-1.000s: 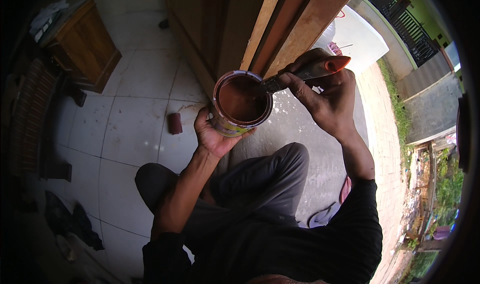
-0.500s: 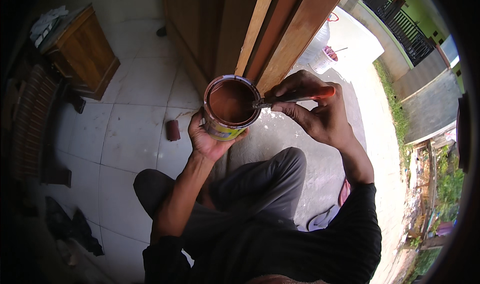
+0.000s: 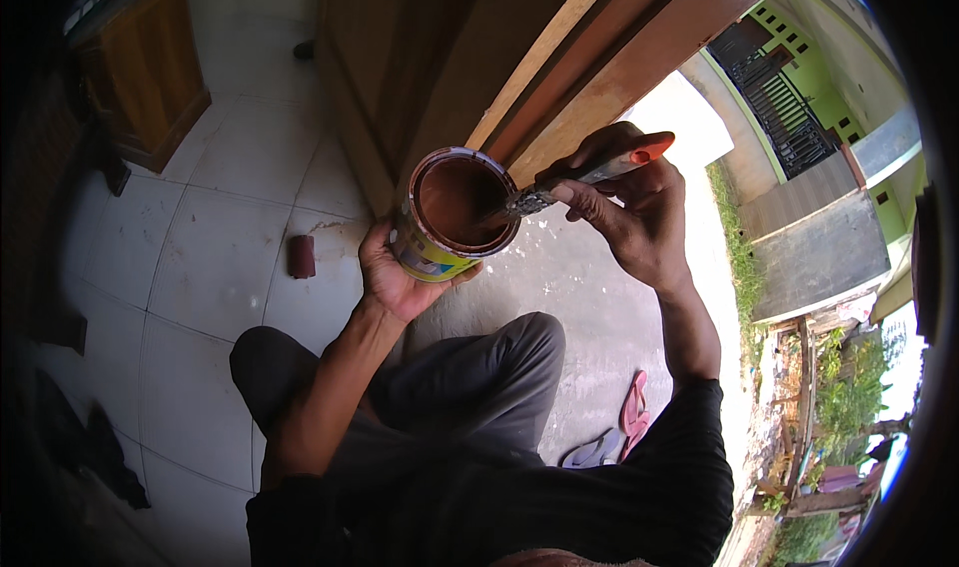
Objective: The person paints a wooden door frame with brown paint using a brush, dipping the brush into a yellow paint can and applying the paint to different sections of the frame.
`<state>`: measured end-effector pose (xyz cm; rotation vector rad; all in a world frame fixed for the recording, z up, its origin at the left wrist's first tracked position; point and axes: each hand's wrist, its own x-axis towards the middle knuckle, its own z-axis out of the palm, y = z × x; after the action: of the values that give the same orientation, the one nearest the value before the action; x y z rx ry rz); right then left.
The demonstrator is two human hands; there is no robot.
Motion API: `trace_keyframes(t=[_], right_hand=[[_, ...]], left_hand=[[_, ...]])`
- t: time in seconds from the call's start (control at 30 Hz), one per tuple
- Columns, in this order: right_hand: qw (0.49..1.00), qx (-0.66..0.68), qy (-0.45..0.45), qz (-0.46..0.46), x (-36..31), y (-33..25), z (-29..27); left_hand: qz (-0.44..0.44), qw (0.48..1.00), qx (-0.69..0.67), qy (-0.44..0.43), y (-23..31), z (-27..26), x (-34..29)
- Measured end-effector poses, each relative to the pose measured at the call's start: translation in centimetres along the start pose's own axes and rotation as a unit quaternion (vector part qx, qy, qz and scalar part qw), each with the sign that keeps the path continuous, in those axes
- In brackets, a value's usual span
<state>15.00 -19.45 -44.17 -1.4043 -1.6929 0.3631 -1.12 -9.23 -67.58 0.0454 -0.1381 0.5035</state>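
Note:
My left hand (image 3: 390, 279) supports a paint can (image 3: 425, 252) from below, with its fingers wrapped round the base. The can is tilted and holds reddish-brown paint (image 3: 453, 199). Between the fingers and thumb of my right hand (image 3: 644, 222) is a paintbrush (image 3: 612, 166) with an orange-red handle end. Its paint-smeared metal band lies over the can's right rim, and the bristles are inside, mostly hidden. Just beyond the can stands a wooden door frame (image 3: 639, 42), partly brown and partly paler wood.
A dark red cylindrical piece (image 3: 301, 256) lies on the white floor tiles (image 3: 215, 257) to the left. A wooden cabinet (image 3: 145, 72) stands at the far left, a wooden door panel (image 3: 400, 67) ahead. Pink flip-flops (image 3: 632, 407) and grey sandals (image 3: 589, 451) rest on the concrete at right.
The view has turned, shifting the surroundings. The brush has tipped, showing more of its metal band above the rim. My left hand still holds the can.

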Motion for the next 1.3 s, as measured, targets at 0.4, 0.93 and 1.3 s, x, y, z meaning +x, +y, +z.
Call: trace_keyframes(t=[0.4,0.93,1.3], right_hand=[[0.996,-0.056,0.058,-0.037,0.5,-0.3,-1.0],[0.917,-0.345,-0.153,-0.129,11.9,-4.5,-11.6],[0.882,-0.397,-0.215,-0.133,12.3,-2.0,-7.3]], left_hand=[[0.012,0.999,0.023,0.025,0.0,0.5,0.0],[0.035,0.999,-0.002,-0.005,-0.3,0.5,-0.2],[0.041,0.999,-0.010,-0.025,0.1,0.2,-0.2]])
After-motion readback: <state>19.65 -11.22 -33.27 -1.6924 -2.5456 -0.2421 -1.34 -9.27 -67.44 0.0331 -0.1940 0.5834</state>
